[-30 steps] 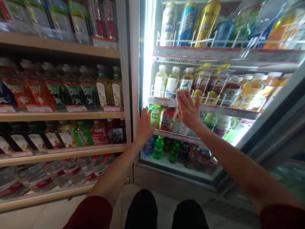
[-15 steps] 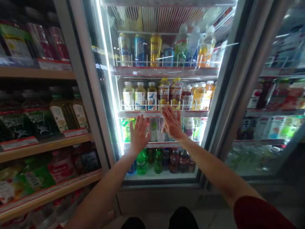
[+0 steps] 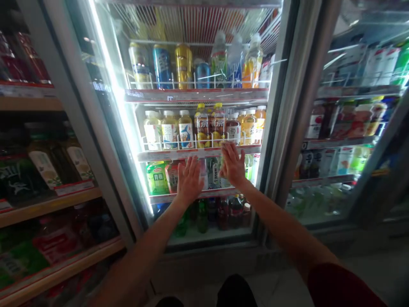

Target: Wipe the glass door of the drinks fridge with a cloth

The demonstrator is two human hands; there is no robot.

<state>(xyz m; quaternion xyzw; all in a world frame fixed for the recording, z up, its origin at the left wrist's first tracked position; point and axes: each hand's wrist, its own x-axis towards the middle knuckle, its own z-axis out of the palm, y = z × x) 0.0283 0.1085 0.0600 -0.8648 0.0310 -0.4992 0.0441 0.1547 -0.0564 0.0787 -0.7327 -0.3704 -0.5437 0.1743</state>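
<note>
Both my hands are raised in front of a lit drinks fridge [image 3: 204, 96] with several shelves. My left hand [image 3: 190, 181] is empty, its fingers stretched upward and thumb apart, before the third shelf. A green bottle pack [image 3: 157, 177] and a red-labelled drink [image 3: 172, 175] stand to its left behind the glass. Also empty, my right hand [image 3: 234, 167] has its fingers extended at the edge of the second shelf, below a dark tea bottle [image 3: 233, 128]. A bottle marked WAVE [image 3: 215, 171] shows between the hands. Whether my palms touch the glass I cannot tell.
Yellow-capped tea bottles [image 3: 202, 123] stand on the second shelf, with cans such as a gold one [image 3: 183, 66] above. Wooden shelves [image 3: 51, 204] of bottles run along the left. A metal door frame [image 3: 294, 102] separates another fridge section on the right.
The view has shifted to the right, so the fridge lies further left in the picture. Both hands stay raised with fingers extended; relative to the shelves they sit further right.
</note>
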